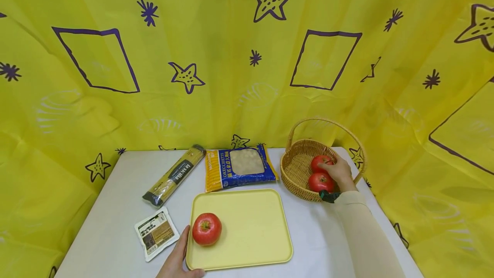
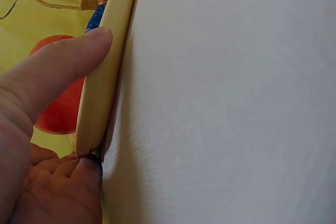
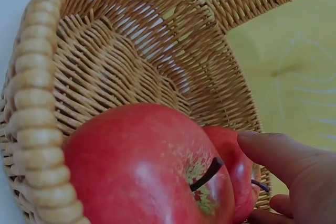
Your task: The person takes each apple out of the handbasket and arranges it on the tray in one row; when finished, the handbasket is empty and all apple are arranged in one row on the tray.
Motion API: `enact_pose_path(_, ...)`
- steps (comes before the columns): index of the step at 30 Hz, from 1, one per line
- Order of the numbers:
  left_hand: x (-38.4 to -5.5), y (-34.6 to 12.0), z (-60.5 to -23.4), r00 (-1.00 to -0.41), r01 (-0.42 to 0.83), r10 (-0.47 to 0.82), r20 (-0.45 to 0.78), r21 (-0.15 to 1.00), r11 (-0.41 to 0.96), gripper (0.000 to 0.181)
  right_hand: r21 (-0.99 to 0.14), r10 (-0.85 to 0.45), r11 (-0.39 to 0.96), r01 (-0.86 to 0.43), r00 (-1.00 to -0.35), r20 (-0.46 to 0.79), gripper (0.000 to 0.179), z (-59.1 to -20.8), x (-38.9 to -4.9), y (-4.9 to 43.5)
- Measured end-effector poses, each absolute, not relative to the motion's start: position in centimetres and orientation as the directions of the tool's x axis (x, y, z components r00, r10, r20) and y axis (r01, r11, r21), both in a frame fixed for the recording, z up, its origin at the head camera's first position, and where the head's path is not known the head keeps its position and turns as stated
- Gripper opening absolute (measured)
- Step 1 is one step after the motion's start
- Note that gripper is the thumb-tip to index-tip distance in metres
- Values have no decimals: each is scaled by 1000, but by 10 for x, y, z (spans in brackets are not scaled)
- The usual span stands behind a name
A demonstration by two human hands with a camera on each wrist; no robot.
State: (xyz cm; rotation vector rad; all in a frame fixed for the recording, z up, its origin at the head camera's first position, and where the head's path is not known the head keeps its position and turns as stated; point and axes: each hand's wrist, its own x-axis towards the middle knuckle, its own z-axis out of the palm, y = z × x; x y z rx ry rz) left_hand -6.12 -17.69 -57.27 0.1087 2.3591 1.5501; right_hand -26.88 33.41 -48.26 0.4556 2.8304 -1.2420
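Note:
My left hand (image 1: 179, 258) grips the near left corner of a yellow tray (image 1: 251, 231); in the left wrist view its thumb (image 2: 84, 51) lies along the tray's outer wall. A red apple (image 1: 206, 229) sits on the tray's left side. At the right, my right hand (image 1: 339, 170) reaches over the rim into a wicker basket (image 1: 295, 170) and holds the farther of two red apples, the far apple (image 1: 321, 163). The near apple (image 3: 142, 166) lies beside it, its dark stem showing in the right wrist view. Part of the held apple is hidden behind the near one there.
Behind the tray lies a blue and yellow bag of orecchiette pasta (image 1: 243, 167). A long pack of spaghetti (image 1: 175, 175) slants at the back left, with a white flat packet (image 1: 157, 233) in front of it. A patterned yellow cloth (image 1: 224, 76) hangs around the white table (image 1: 115, 209).

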Motion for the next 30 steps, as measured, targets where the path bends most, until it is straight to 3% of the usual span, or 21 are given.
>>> enact_pose_path(21, -60, -177, -574, -945, -117, 235, -226, 908, 402, 120, -742, 212, 592, 316, -949, -234, 81, -494, -274, 333)
enact_pose_path(30, -59, -178, -575, -951, -93, 237, -199, 914, 394, 124, -701, 210, 652, 289, -957, -200, 80, -494, -276, 330)
